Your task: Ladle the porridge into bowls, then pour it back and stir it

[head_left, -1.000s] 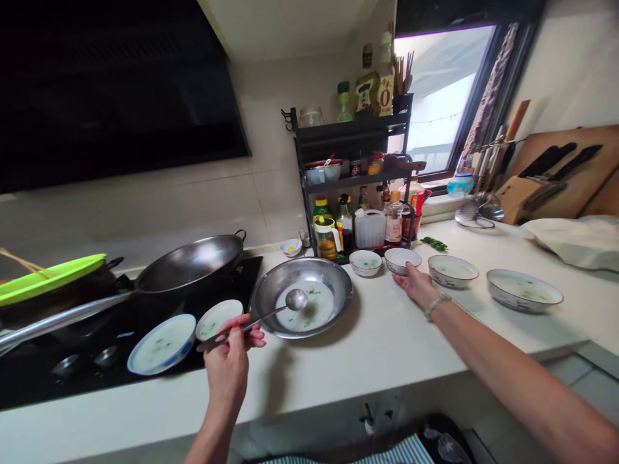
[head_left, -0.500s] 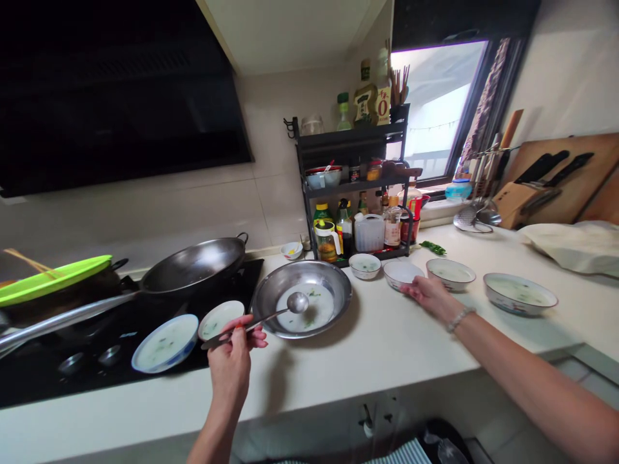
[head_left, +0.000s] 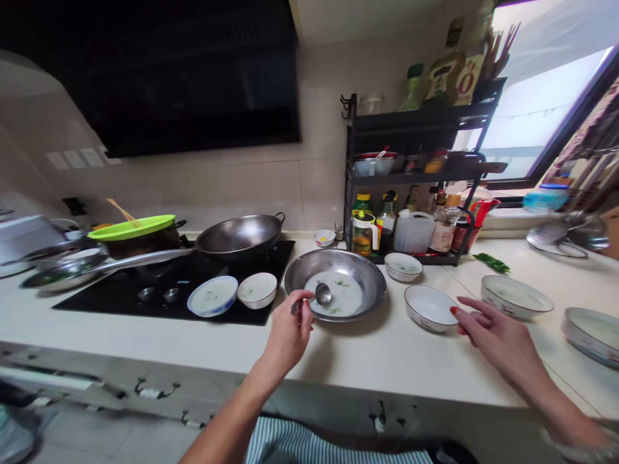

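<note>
Left hand (head_left: 289, 330) grips ladle (head_left: 323, 294) over milky liquid (head_left: 347, 301) in steel basin (head_left: 373, 283). Right hand (head_left: 500, 338), fingers parted, at right rim of seemingly empty bowl (head_left: 429, 308), right of basin on desk (head_left: 367, 364); contact unclear. Likely bowl-positioning step; next move calls for steady bowl, level ladle.

On the counter (head_left: 377, 361), 2 bowls (head_left: 215, 313) on the stove (head_left: 120, 296) lie left of the basin (head_left: 373, 287), 4 others (head_left: 428, 306) right. The ladle (head_left: 323, 294) reaches over the basin; the rack (head_left: 411, 177) stands far right of it, the wok (head_left: 236, 235) far left.
</note>
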Tool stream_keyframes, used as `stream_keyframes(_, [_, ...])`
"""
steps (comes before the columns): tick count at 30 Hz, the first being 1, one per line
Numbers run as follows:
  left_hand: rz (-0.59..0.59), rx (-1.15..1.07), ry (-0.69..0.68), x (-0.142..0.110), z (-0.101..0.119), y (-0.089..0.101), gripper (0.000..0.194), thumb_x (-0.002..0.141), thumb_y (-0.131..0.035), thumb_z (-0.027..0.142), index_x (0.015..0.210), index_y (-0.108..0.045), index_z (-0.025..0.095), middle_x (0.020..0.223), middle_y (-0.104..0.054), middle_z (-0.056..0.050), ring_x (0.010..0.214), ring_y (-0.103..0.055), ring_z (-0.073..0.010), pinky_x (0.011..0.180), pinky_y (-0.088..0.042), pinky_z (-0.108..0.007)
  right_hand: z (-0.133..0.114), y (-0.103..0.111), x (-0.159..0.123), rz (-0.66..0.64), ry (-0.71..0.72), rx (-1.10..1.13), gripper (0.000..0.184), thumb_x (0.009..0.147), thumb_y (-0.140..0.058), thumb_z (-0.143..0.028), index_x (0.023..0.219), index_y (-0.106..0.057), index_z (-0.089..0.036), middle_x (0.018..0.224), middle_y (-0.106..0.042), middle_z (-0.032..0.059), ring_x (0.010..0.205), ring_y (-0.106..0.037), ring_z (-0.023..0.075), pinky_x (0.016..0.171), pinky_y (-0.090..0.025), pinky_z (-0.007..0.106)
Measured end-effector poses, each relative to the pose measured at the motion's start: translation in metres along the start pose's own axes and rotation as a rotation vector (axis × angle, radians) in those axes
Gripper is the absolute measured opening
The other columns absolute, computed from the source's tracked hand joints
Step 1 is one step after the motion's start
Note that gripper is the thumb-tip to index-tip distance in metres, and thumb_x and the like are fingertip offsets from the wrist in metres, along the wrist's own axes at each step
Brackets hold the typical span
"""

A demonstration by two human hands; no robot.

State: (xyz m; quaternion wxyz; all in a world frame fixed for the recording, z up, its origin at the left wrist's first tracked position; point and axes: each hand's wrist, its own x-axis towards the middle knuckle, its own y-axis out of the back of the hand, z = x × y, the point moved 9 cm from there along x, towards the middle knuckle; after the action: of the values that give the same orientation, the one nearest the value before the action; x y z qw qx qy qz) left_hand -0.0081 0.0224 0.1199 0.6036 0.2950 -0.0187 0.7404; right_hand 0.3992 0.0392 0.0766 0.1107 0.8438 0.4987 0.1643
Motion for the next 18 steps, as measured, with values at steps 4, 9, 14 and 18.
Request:
stream_keyframes(4, [-0.189,0.205,-0.241,-0.001,0.039,-0.033,0.024,0.089,-0.047,0.019,0.106,-0.065,0.017,0.088,-0.070,-0.010,0.077,-0.068,-0.0203,0.075,-0.054,-0.032,-0.085,-0.053,-0.055,-0.263,0.423,0.090,0.037,0.073,-0.071,-0.038,0.106,-0.072,-0.020,0.077,-0.068,0.0057,0.059,-0.062,0.0153,0.052,-0.054,0.024])
stream_keyframes(9, [-0.394,0.339,-0.359,-0.010,0.054,-0.067,0.030,0.091,-0.041,0.012,0.114,-0.060,0.016,0.101,-0.067,-0.013,0.087,-0.065,-0.0218,0.079,-0.052,-0.034,-0.135,-0.107,-0.108,-0.447,0.729,0.131,0.040,0.083,-0.063,-0.023,0.123,-0.064,-0.021,0.107,-0.066,0.0113,0.066,-0.063,0.0131,0.046,-0.051,0.021])
stream_keyframes(14, [-0.416,0.278,-0.415,-0.021,0.052,-0.072,0.031,0.089,-0.046,0.011,0.118,-0.055,0.017,0.100,-0.066,-0.009,0.091,-0.064,-0.0201,0.081,-0.052,-0.031,-0.125,-0.135,-0.114,-0.521,0.766,0.114,0.047,0.081,-0.057,-0.014,0.127,-0.062,-0.021,0.118,-0.066,0.0131,0.065,-0.064,0.0131,0.051,-0.055,0.023])
stream_keyframes(18, [-0.420,0.170,-0.452,-0.032,0.049,-0.072,0.029,0.089,-0.044,0.009,0.113,-0.057,0.018,0.094,-0.065,-0.006,0.086,-0.063,-0.0163,0.079,-0.052,-0.028,-0.118,-0.143,-0.117,-0.557,0.766,0.084,0.048,0.079,-0.051,-0.010,0.124,-0.064,-0.020,0.109,-0.071,0.0103,0.063,-0.064,0.0134,0.058,-0.057,0.025])
